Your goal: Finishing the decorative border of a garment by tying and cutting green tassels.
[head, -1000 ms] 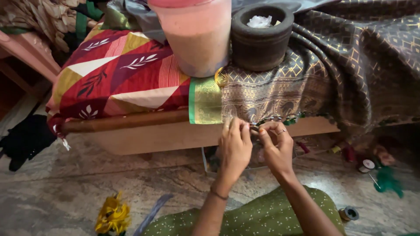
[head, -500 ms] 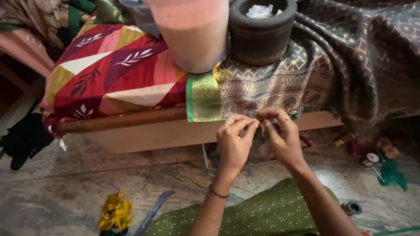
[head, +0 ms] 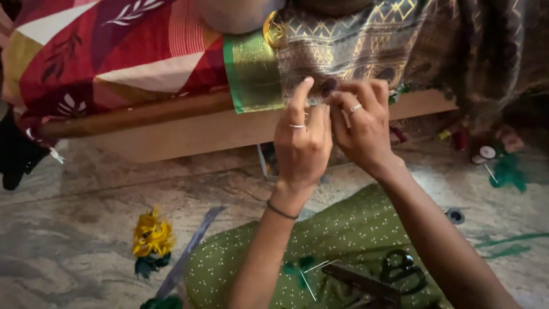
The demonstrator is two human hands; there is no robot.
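Note:
A brown patterned cloth with gold motifs [head: 354, 46] and a green-gold border [head: 251, 71] hangs over the edge of a low wooden bed [head: 189, 123]. My left hand [head: 302, 143], with a ring and a thin wrist band, pinches the cloth's lower edge with its forefinger raised. My right hand [head: 361, 126], also ringed, touches the left and pinches the same edge. What sits between the fingertips is too small to tell. Black scissors [head: 403, 268] and green thread bits [head: 300, 268] lie on my green dotted lap [head: 320, 240].
A red, white and yellow bedsheet [head: 108, 51] covers the bed at left. On the stone floor lie a yellow and green thread tuft [head: 151, 237], a grey strip [head: 189, 252], thread spools [head: 486, 153] and green scraps [head: 506, 171] at right.
The view has dropped and closed in, so the pink tub and dark round pot on the bed are mostly out of frame. Both hands rose to the cloth's edge.

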